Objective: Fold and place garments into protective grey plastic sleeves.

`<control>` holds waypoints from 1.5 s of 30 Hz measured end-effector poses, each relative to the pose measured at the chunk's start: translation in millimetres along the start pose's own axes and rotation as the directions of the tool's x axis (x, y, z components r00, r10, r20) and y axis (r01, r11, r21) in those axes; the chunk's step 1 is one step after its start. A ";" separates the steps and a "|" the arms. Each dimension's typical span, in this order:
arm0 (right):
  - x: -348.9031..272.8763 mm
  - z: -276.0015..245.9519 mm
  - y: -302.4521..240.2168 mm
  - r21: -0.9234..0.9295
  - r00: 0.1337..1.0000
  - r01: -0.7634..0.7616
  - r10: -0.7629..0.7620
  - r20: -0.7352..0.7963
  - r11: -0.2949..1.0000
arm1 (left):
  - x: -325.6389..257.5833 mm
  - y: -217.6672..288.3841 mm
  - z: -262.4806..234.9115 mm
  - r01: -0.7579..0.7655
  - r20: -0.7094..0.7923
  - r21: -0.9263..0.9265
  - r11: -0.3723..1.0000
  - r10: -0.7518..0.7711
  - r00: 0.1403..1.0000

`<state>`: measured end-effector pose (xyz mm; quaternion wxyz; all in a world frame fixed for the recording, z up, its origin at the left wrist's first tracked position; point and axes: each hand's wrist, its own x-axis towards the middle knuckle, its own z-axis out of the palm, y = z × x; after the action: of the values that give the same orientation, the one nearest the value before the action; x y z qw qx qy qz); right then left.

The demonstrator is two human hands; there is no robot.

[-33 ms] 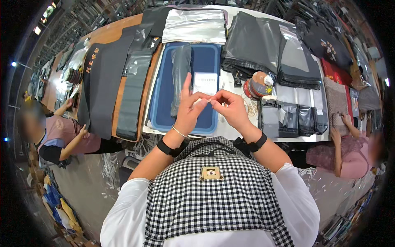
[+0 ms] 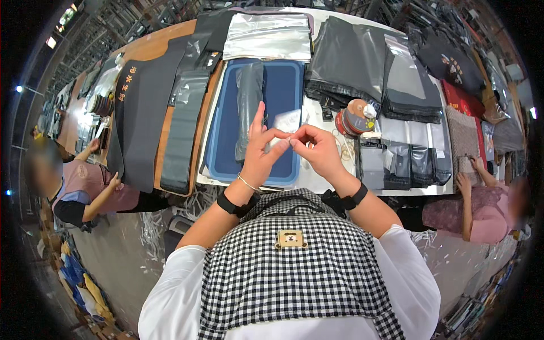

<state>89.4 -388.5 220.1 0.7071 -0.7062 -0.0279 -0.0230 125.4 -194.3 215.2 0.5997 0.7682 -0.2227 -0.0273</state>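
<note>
one white label, blurred, is pinched at the meeting fingertips of two hands, left hand and right hand, held above one blue tray, one grey packet laid inside, the tray set on the table

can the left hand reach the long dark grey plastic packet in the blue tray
Probably yes: nothing lies on the grey packet, and the left hand is close, though it looks busy pinching a small white item.

Here we go: orange characters down the dark cloth, well left of the fingers; the white slip's print, just beyond them, blurs!
</note>
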 end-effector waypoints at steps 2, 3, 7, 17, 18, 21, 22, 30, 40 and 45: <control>1.3 0.9 5.4 -0.034 0.999 0.032 -0.031 0.016 0.999 | 0.1 -1.4 4.3 -0.044 -0.047 0.117 0.992 0.050 0.998; 2.0 1.5 8.6 -0.068 0.998 0.062 -0.060 0.034 0.996 | 2.4 -6.3 3.4 -0.044 -0.046 0.116 0.992 0.049 0.998; 2.5 -14.0 24.8 -0.409 0.995 -0.047 0.079 0.063 0.911 | 3.5 -57.9 -12.6 0.473 0.188 -0.564 0.677 -0.452 0.872; -152.1 -200.5 207.4 -0.984 0.694 -0.124 0.698 -0.178 -0.128 | 86.7 -130.1 -91.3 -0.032 -0.643 0.279 0.960 0.212 0.736; -142.8 -183.6 198.8 -0.972 0.712 -0.210 0.665 -0.225 -0.103 | 80.8 -148.6 -92.7 0.012 -0.531 0.454 0.891 0.260 0.807; -131.6 -161.7 179.5 -0.979 0.670 -0.200 0.725 -0.161 -0.033 | 55.8 -209.3 -36.1 0.011 0.123 0.904 0.427 -0.285 0.951; -119.4 -142.1 164.4 -0.974 0.638 -0.224 0.760 -0.124 0.029 | 19.1 -209.3 -14.0 -0.004 0.087 0.901 0.434 -0.172 0.981; -109.0 -82.8 131.9 -0.881 0.825 -0.378 0.535 -0.182 0.284 | 105.1 -226.4 -29.1 -0.030 0.055 0.953 0.300 -0.074 0.996; -79.3 -40.7 143.7 -0.447 0.839 -0.529 0.525 -0.145 0.722 | 178.3 -237.5 -41.5 0.610 -0.212 -0.337 0.718 -0.688 0.694; -34.3 -32.5 109.9 0.595 0.813 -0.327 0.540 -0.219 0.734 | 155.6 -123.8 17.5 0.336 -0.078 -0.789 0.514 -0.626 0.776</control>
<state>63.3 -421.0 108.0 0.8501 -0.4505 0.2720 0.0192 298.2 -246.1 129.8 0.8532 0.4794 0.1460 -0.1446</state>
